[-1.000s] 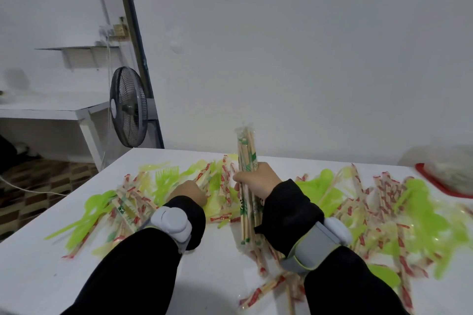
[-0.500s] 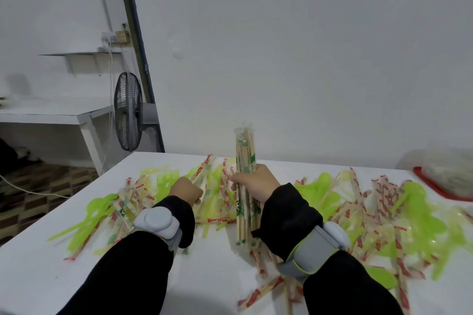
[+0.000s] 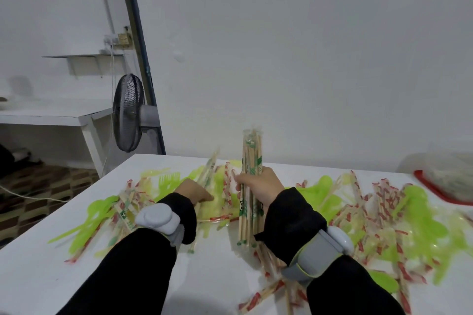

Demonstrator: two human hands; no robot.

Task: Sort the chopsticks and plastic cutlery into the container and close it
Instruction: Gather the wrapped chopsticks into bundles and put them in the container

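Observation:
My right hand [image 3: 261, 186] grips an upright bundle of green-printed wrapped chopsticks [image 3: 250, 161], its lower ends just above the white table [image 3: 64, 276]. My left hand [image 3: 193, 193] is closed on a few more wrapped chopsticks [image 3: 210, 170], lifted at a slant out of the pile. Red-striped wrapped chopsticks [image 3: 384, 202] and lime-green plastic cutlery [image 3: 419, 217] lie scattered across the table on both sides. A green fork [image 3: 167, 179] lies beyond my left hand. At the far right edge sits a container with a red rim [image 3: 435, 189], blurred.
A black fan [image 3: 126, 112] stands off the table's far left corner, beside a white side table [image 3: 51, 115]. A white wall rises just behind the table. The floor at left is patterned, with a white cable across it.
My left hand has drawn a few wrapped chopsticks up out of the pile and tilted them upward. The bundle in my right hand has stayed upright, barely moved.

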